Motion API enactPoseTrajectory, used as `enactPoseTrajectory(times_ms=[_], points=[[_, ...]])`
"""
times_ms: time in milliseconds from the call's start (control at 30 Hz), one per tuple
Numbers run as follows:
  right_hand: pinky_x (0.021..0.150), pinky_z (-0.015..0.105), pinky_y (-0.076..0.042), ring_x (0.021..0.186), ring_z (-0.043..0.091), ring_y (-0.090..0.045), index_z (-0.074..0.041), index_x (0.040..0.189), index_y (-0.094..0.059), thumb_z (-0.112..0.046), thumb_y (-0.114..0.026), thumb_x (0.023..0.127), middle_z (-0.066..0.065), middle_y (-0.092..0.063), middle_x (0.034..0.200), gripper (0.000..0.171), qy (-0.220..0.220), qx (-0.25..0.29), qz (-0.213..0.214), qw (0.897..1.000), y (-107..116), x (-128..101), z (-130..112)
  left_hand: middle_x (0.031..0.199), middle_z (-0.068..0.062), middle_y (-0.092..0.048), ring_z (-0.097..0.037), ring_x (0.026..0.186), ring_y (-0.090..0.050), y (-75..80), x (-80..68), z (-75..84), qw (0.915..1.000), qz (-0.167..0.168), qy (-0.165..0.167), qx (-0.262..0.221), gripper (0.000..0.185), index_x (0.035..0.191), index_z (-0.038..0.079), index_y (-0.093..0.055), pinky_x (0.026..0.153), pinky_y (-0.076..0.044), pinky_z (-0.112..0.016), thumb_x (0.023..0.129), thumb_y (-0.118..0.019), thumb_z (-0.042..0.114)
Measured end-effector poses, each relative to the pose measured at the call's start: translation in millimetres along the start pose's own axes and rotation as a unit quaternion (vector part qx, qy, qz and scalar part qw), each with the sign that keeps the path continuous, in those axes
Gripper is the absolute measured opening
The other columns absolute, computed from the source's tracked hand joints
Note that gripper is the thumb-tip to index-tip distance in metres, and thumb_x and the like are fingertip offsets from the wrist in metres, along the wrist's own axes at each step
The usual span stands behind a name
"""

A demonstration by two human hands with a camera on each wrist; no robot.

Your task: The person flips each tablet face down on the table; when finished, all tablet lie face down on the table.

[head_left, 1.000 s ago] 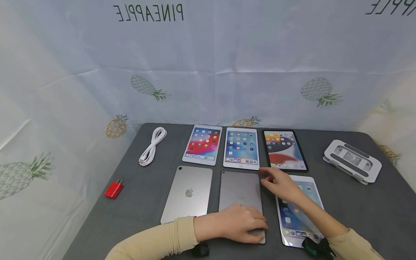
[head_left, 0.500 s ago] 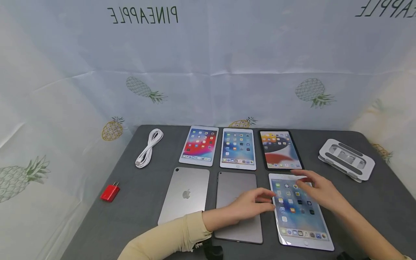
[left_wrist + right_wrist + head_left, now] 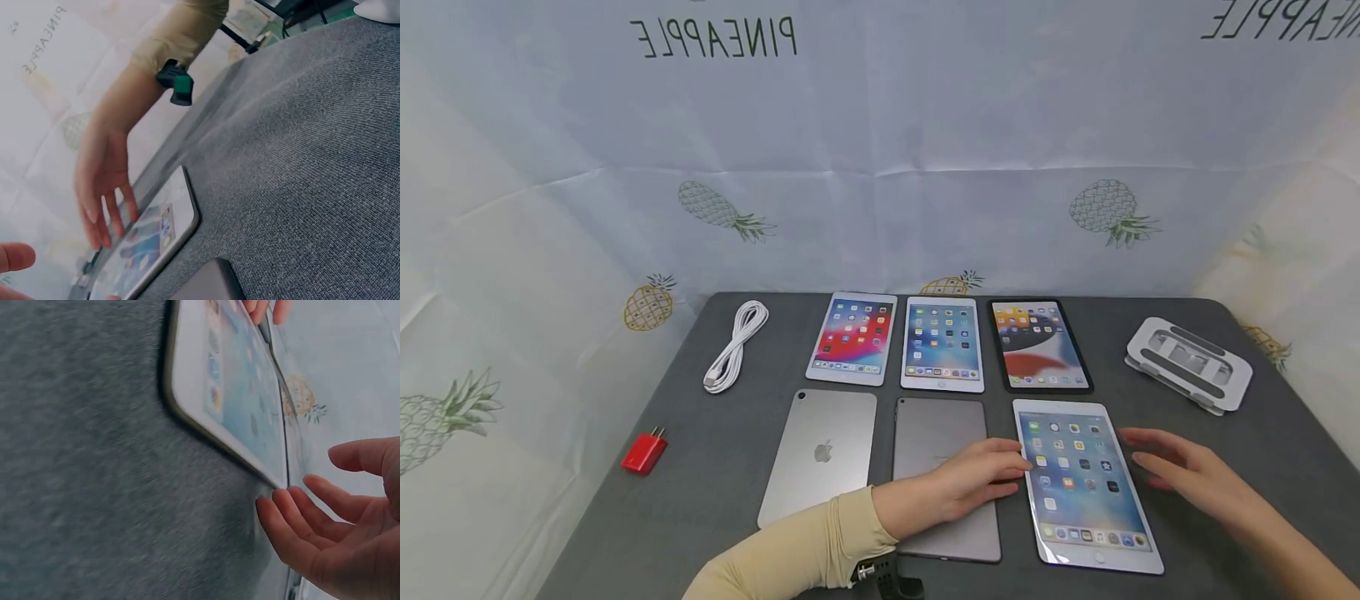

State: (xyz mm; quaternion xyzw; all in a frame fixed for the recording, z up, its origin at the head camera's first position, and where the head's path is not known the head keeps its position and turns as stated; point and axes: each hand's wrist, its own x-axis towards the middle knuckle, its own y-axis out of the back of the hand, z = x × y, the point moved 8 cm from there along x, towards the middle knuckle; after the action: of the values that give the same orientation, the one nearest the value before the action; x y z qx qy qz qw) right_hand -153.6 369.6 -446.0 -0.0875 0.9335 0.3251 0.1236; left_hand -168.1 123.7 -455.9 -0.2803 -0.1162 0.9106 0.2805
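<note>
The left hand (image 3: 970, 483) lay flat, fingers relaxed, on the face-down dark grey tablet (image 3: 943, 433), fingertips at the edge of the face-up white tablet (image 3: 1082, 492) beside it. The right hand (image 3: 1187, 471) hovered loose and empty just right of that tablet. Behind stood three lit tablets (image 3: 942, 343), a folded stand (image 3: 1187, 362), a white cable (image 3: 733, 346) and a red charger (image 3: 643, 452). The backdrop (image 3: 880, 125) read "PINEAPPLE" mirrored.

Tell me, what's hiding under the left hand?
The left hand lies on a dark grey tablet, back up, beside a lit tablet. The tablet's middle is covered, so any logo there cannot be seen.
</note>
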Motion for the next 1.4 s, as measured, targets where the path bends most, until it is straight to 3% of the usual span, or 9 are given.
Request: enactPoseTrajectory(times_ms=[233, 433, 833, 1033, 1400], points=[[0.081, 0.036, -0.056, 0.095, -0.009, -0.054, 0.012, 0.143, -0.033, -0.029, -0.052, 0.102, 0.033, -0.037, 0.143, 0.061, -0.040, 0.087, -0.028, 0.995, -5.2, -3.1, 13.3, 0.121, -0.011, -0.056, -0.022, 0.112, -0.055, 2.9, 2.8, -3.3, 0.9995, 0.010, 0.013, -0.028, 0.045, 0.132, -0.008, -0.046, 0.102, -0.044, -0.041, 0.090, -0.057, 0.004], [0.082, 0.038, -0.056, 0.098, 0.003, -0.059, 0.015, 0.144, -0.029, -0.025, -0.049, 0.103, 0.035, -0.036, 0.143, 0.060, -0.049, 0.124, -0.056, 0.989, -10.4, -2.6, 15.9, 0.110, -0.009, -0.060, -0.020, 0.104, -0.059, 6.5, 6.0, -3.5, 0.9994, 0.010, 0.007, -0.031, 0.029, 0.118, -0.006, -0.055, 0.099, -0.046, -0.039, 0.092, -0.056, 0.006], [0.082, 0.040, -0.056, 0.105, 0.020, -0.060, 0.017, 0.144, -0.025, -0.029, -0.047, 0.104, 0.037, -0.037, 0.141, 0.065, -0.082, 0.114, -0.082, 0.987, -10.1, 2.4, 16.9, 0.100, -0.009, -0.065, -0.016, 0.092, -0.063, 12.0, 10.9, -4.2, 0.9992, 0.019, -0.002, -0.035, 0.018, 0.104, -0.005, -0.063, 0.090, -0.051, -0.032, 0.089, -0.058, 0.006], [0.082, 0.041, -0.056, 0.107, 0.022, -0.059, 0.017, 0.144, -0.025, -0.030, -0.046, 0.105, 0.037, -0.037, 0.140, 0.065, -0.083, 0.110, -0.086, 0.987, -9.3, 2.9, 15.1, 0.102, -0.009, -0.066, -0.011, 0.088, -0.063, 11.9, 10.4, -3.8, 0.9995, 0.027, -0.012, -0.013, 0.027, 0.114, -0.009, -0.060, 0.085, -0.052, -0.026, 0.088, -0.060, 0.000], [0.082, 0.041, -0.056, 0.110, 0.023, -0.059, 0.017, 0.144, -0.023, -0.030, -0.045, 0.105, 0.038, -0.036, 0.141, 0.066, -0.082, 0.115, -0.087, 0.986, -10.7, 3.2, 15.6, 0.102, -0.010, -0.068, -0.011, 0.089, -0.064, 11.4, 8.1, -3.1, 0.9992, 0.025, -0.023, 0.022, 0.036, 0.122, -0.012, -0.056, 0.086, -0.052, -0.027, 0.088, -0.061, -0.001]])
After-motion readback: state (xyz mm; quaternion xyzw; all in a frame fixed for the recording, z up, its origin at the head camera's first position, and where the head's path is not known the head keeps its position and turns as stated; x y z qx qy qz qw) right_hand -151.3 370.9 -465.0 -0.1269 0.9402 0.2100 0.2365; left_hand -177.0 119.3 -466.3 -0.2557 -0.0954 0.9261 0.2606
